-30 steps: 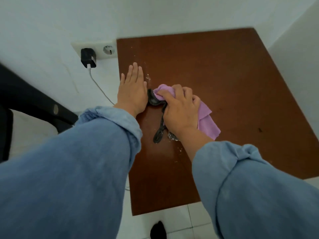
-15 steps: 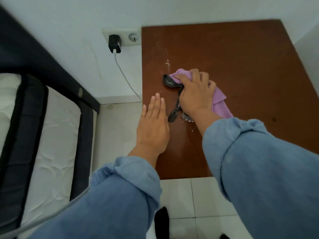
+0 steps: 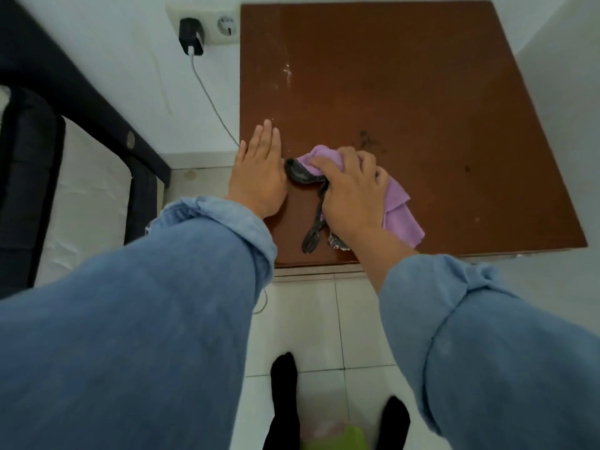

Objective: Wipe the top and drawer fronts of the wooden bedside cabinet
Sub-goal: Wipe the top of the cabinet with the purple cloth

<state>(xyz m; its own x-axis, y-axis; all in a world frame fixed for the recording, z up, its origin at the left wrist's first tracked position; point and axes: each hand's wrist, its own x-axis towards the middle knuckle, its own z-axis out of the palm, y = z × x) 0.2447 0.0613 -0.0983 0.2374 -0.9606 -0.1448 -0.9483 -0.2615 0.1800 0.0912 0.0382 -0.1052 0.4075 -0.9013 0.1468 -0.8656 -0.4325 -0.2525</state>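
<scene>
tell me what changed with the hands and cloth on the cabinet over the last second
The right hand has dragged the purple cloth and the black strap toward the cabinet top's front edge. The left hand slid back along the left edge and is again flat beside the strap. The grip on the cloth is unchanged.

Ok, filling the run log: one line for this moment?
left hand flat at cabinet top edge | right hand grips purple cloth | black goggles beside

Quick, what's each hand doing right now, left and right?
Left hand: open, fingers straight, flat at the cabinet top's left edge.
Right hand: gripping the purple cloth.
</scene>
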